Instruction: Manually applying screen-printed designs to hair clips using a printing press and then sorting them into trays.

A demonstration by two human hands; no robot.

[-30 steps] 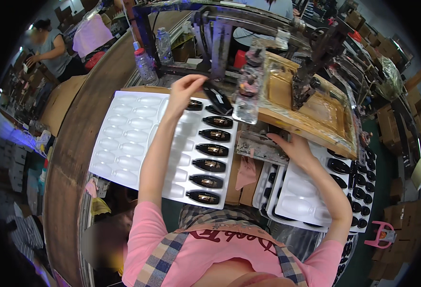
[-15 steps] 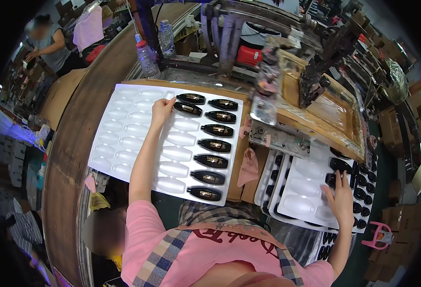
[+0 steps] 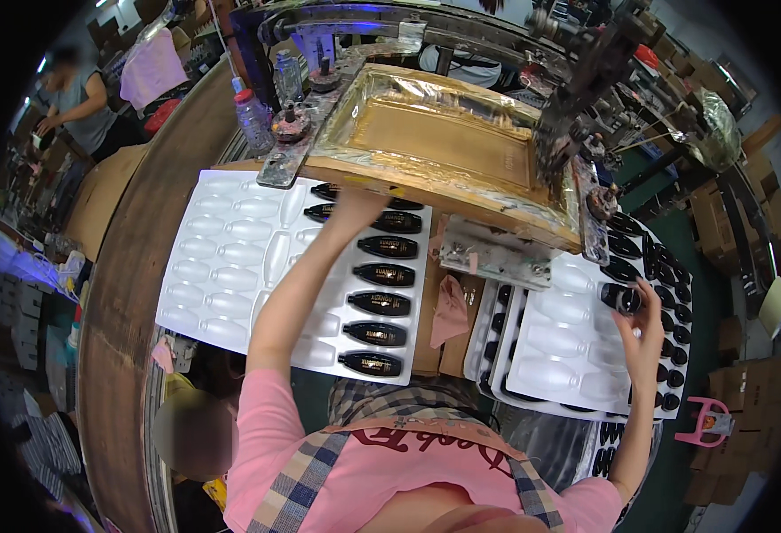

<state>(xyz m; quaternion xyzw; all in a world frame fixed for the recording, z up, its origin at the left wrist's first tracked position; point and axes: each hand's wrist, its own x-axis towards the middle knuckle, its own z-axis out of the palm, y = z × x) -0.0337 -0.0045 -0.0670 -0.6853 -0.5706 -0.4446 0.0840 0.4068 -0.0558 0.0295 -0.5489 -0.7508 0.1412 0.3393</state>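
Note:
My left hand (image 3: 361, 206) reaches in at the front edge of a wooden-framed printing screen (image 3: 444, 124), over a white moulded tray (image 3: 230, 306). Its fingers are hidden by the screen's frame. On that tray lies a column of glossy black bottles (image 3: 383, 274) with gold printing, beside bottle-shaped hollows. My right hand (image 3: 643, 330) is closed on a black bottle (image 3: 619, 298), which it holds tilted above a second white tray (image 3: 568, 355). More black bottles (image 3: 623, 246) lie at that tray's far side.
Between the trays stands a metal fixture (image 3: 497, 253), with a pink cloth (image 3: 449, 311) hanging in front. A bottle with a red cap (image 3: 252, 120) stands left of the screen. A long brown table (image 3: 142, 293) runs along the left. Another person (image 3: 88, 107) works at the far left.
The printing screen has moved left, over the far part of the left tray. My left hand has moved right, to the screen's edge. My right hand has lifted a black bottle.

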